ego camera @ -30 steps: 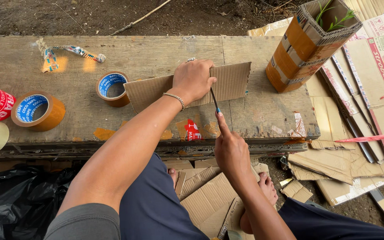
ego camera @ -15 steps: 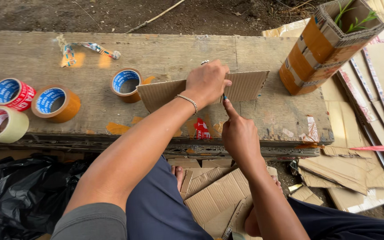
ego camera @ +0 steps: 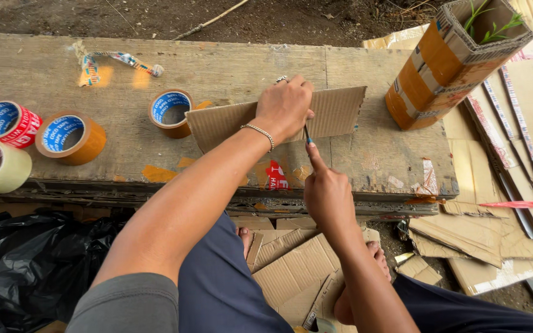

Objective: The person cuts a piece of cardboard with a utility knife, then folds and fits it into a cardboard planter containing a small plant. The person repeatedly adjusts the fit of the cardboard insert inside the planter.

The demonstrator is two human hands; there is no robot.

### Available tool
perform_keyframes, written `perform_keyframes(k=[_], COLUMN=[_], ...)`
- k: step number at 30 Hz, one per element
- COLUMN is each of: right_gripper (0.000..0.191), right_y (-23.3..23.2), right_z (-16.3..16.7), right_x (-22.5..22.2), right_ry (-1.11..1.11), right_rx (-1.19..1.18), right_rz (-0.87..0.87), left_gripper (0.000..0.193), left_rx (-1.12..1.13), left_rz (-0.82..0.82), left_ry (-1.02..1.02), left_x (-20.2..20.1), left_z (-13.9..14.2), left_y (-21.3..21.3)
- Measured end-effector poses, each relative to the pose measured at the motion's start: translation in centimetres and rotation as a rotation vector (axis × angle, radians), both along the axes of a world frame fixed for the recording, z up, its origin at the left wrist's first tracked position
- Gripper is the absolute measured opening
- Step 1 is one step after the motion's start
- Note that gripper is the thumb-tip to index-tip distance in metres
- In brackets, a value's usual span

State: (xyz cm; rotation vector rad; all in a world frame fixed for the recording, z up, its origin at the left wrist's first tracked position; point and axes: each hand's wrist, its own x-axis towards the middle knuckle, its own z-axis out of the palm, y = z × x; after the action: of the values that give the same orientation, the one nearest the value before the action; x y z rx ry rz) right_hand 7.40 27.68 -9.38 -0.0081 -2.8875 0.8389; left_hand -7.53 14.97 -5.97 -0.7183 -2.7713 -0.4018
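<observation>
cardboard (ego camera: 340,114): ribbed brown strip, flat on worn wooden surface (ego camera: 50,74)
left hand (ego camera: 285,108): grip pressing cardboard flat
right hand (ego camera: 327,194): grip clamped on blade (ego camera: 307,135), nearer the strip than before

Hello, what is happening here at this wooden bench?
A person presses a strip of corrugated cardboard flat on the wooden bench with the left hand. The right hand holds a thin blade against the strip's near edge. Four tape rolls lie to the left; a taped cardboard box stands on the right.
</observation>
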Motion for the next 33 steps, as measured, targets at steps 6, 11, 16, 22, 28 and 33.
perform_keyframes(k=[6, 11, 16, 22, 28, 33], right_gripper=[0.065, 0.064, 0.063, 0.06, 0.062, 0.064], right_y=[0.5, 0.2, 0.2, -0.1, 0.2, 0.4], right_z=[-0.3, 0.1, 0.2, -0.6, -1.7, -1.4], right_x=[1.8, 1.4, -0.5, -2.8, -2.1, 0.5], right_ry=[-0.038, -0.09, -0.041, -0.013, -0.003, -0.061], right_rx=[0.113, 0.138, 0.093, 0.019, 0.039, 0.083], right_rz=[-0.005, -0.01, 0.038, 0.061, 0.06, 0.029], left_gripper=[0.039, 0.042, 0.044, 0.051, 0.052, 0.055], left_rx=[-0.015, -0.072, -0.11, -0.142, -0.145, -0.153], left_rz=[-0.003, 0.011, 0.01, -0.003, 0.058, 0.043], left_ry=[-0.026, -0.114, -0.145, -0.019, 0.016, 0.05], left_x=[-0.4, -0.4, 0.1, 0.6, 0.3, -0.3], left_z=[0.0, 0.9, 1.4, 0.8, -0.3, -0.6], left_y=[0.1, -0.3, -0.1, 0.2, 0.9, 0.8])
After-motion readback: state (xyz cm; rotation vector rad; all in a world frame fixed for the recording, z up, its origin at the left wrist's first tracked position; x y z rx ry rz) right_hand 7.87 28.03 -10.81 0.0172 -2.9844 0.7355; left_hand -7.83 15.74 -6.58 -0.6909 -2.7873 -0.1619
